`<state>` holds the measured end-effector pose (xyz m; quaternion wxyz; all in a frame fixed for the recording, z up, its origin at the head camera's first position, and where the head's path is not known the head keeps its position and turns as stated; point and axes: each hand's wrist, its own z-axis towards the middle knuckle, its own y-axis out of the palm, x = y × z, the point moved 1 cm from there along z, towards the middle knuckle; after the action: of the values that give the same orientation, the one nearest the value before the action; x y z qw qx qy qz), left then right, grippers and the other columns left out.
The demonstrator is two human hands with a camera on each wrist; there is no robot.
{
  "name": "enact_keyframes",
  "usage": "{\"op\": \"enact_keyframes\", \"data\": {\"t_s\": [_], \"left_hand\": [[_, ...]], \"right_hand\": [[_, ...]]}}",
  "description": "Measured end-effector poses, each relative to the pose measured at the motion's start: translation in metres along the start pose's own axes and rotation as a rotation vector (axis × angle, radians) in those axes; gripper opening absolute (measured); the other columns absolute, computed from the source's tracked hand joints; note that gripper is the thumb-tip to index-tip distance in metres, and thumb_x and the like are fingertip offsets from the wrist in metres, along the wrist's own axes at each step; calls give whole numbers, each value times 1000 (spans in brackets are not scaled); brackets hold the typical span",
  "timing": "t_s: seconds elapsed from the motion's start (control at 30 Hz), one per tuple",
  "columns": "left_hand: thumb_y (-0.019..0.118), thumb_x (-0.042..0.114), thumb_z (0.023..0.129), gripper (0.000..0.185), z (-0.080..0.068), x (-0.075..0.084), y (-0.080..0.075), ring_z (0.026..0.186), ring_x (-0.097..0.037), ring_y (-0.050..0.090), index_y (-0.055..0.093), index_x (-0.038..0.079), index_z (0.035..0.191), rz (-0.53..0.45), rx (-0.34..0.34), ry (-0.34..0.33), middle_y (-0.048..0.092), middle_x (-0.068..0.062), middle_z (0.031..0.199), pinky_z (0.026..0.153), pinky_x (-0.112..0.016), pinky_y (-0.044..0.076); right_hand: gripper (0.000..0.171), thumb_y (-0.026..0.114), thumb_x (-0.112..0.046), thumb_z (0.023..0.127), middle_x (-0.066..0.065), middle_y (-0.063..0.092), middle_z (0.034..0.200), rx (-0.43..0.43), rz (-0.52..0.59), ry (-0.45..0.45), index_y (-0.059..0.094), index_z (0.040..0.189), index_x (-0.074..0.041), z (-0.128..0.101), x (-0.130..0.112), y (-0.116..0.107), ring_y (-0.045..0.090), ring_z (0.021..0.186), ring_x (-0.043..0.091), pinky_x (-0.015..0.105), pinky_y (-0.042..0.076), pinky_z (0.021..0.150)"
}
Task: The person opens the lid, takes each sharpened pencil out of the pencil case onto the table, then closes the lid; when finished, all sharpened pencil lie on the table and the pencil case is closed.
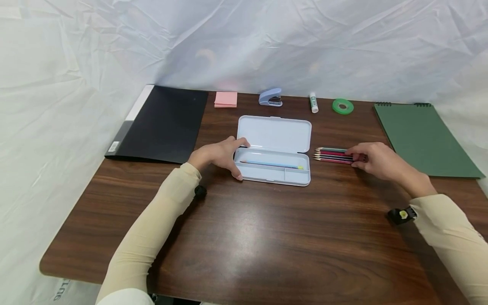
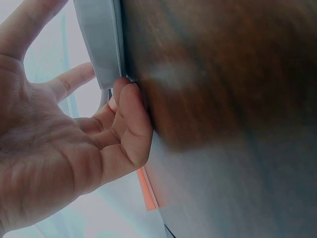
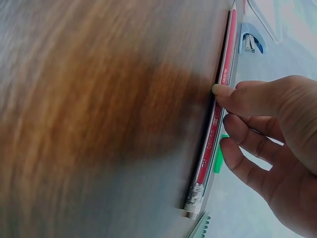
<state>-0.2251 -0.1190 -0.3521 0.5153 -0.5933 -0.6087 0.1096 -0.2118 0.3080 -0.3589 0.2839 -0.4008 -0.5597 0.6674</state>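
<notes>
A white pencil case (image 1: 274, 134) lies with its lid folded back on the table. One blue pencil (image 1: 272, 164) rests in its longer compartment. My left hand (image 1: 223, 156) grips the case's left end, thumb at the front corner and fingers toward the hinge side; the left wrist view shows fingers against the case end (image 2: 104, 44). To the right of the case, several pencils (image 1: 331, 155) lie side by side, tips pointing left. My right hand (image 1: 381, 161) pinches them near their eraser ends, thumb on the near side against a red pencil (image 3: 213, 126).
Along the back stand pink sticky notes (image 1: 225, 99), a blue stapler (image 1: 270, 97), a glue stick (image 1: 313, 102) and a roll of green tape (image 1: 342, 106). A black folder (image 1: 164, 123) lies at left, a green spiral notebook (image 1: 425, 140) at right behind the right hand.
</notes>
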Motion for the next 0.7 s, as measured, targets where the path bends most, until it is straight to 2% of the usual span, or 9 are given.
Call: {"op": "enact_keyframes", "data": {"t_s": [0.23, 0.4, 0.53, 0.7], "left_hand": [[90, 31, 72, 96, 1, -1, 0, 122, -27, 45, 33, 23, 149, 2, -1, 8, 38, -14, 135, 102, -45, 41], [90, 31, 72, 97, 0, 1, -1, 122, -28, 45, 33, 23, 149, 3, 0, 7, 38, -14, 136, 102, -45, 41], [90, 30, 72, 97, 0, 0, -1, 122, -28, 44, 33, 23, 149, -1, 4, 1, 38, -14, 136, 102, -45, 41], [90, 30, 71, 97, 1, -1, 1, 123, -28, 44, 33, 23, 149, -12, 3, 1, 38, -14, 136, 102, -45, 41]], "right_hand": [[33, 78, 4, 79, 4, 69, 83, -10, 1, 15, 72, 111, -1, 1, -1, -1, 63, 75, 20, 41, 51, 68], [33, 77, 0, 83, 5, 70, 86, 18, 48, 20, 71, 114, 0, 5, -7, -7, 61, 76, 17, 34, 49, 65], [33, 75, -4, 87, 8, 73, 97, 32, 132, 17, 70, 120, -3, 17, -22, -12, 64, 84, 20, 35, 51, 71], [33, 71, -6, 91, 8, 74, 103, -32, 237, -12, 68, 124, -5, 39, -51, -10, 66, 92, 21, 40, 53, 79]]}}
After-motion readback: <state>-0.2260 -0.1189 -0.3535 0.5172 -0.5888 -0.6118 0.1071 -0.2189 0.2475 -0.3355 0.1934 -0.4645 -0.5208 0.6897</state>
